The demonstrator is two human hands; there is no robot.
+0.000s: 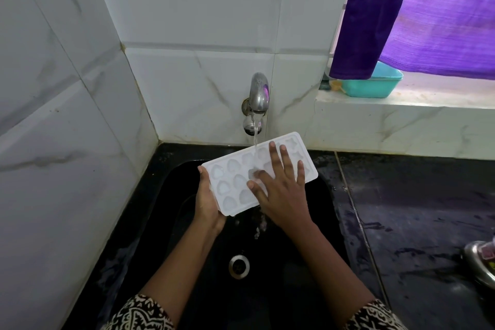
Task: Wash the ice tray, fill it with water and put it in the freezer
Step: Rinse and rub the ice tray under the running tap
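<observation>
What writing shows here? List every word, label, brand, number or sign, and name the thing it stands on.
No text can be read in this view.
Steel vessel at the right edge: a pink and yellow label, too blurred and cut off by the frame to read.
White ice tray, tap, teal tub: no lettering shows.

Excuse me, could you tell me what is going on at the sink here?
A person is washing a white ice tray over the black sink. The left hand holds the tray's left end, while the right hand lies flat on top, fingers spread. Water runs from the tap onto the tray.
</observation>
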